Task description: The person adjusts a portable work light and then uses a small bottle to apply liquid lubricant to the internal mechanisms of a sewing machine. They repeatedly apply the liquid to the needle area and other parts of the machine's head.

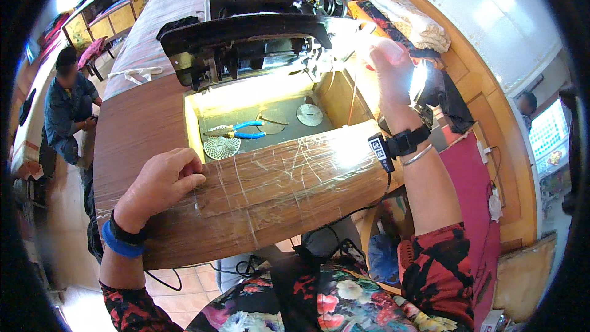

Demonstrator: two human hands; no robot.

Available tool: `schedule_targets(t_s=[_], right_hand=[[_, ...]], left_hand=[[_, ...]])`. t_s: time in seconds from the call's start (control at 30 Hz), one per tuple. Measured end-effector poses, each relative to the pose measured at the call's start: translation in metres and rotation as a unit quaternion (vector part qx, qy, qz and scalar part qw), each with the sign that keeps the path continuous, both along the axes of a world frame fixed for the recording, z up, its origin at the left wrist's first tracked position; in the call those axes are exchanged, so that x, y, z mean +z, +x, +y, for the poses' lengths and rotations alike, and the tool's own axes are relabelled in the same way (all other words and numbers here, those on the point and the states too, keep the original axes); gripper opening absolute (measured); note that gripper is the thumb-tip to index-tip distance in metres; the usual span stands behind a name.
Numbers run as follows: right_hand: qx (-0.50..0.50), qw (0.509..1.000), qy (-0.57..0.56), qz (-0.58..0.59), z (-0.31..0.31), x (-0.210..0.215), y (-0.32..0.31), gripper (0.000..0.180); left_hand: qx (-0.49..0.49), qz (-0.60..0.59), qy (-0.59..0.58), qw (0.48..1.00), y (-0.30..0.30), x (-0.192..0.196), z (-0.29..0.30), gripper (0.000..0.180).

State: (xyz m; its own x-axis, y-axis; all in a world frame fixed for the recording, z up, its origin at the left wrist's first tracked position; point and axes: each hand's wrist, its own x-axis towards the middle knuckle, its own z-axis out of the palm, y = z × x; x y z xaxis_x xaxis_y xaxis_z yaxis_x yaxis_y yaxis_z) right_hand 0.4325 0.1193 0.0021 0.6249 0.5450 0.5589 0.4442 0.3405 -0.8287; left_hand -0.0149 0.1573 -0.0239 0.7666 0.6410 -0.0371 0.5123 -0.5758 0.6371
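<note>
Left hand (pixel 161 183) rests on the bench (pixel 136 124), fingers loosely curled, released. Blue-handled pliers (pixel 247 136) lie in the compartment (pixel 345 102) below the tipped-up black sewing machine (pixel 246 28). Right hand (pixel 393 75) raised beside it in glare; cannot tell its fingers' grip.

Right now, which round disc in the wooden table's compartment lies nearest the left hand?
The lattice-patterned disc; the plainer, slotted disc lies farther right.
</note>
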Motion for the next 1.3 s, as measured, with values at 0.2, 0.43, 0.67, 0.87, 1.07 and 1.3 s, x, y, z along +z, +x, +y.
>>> schedule_targets(t_s=[0.2,0.43,0.67,0.87,1.07,1.3], right_hand=[[-0.063,0.990,-0.031,-0.123,0.013,0.001,0.008,0.032],[-0.051,0.988,-0.044,-0.142,0.013,0.005,0.006,0.032],[-0.075,0.974,-0.094,-0.192,0.009,0.009,0.000,0.034],[-0.087,0.975,-0.053,-0.195,0.014,0.007,-0.002,0.031],[-0.129,0.965,-0.085,-0.213,0.007,0.005,-0.002,0.035],[-0.131,0.965,-0.005,-0.229,0.005,0.005,-0.006,0.029]], left_hand=[[-0.005,-0.009,-0.008,1.000,0.000,0.001,0.000,0.015],[-0.008,-0.012,-0.010,1.000,-0.001,0.000,0.000,0.015],[-0.005,-0.009,-0.022,1.000,-0.001,0.000,0.001,0.015],[-0.001,-0.007,-0.019,1.000,-0.001,0.001,0.000,0.015],[0.001,-0.010,-0.019,1.000,-0.001,0.000,0.000,0.015],[-0.008,-0.019,-0.006,1.000,0.000,0.000,0.000,0.016]])
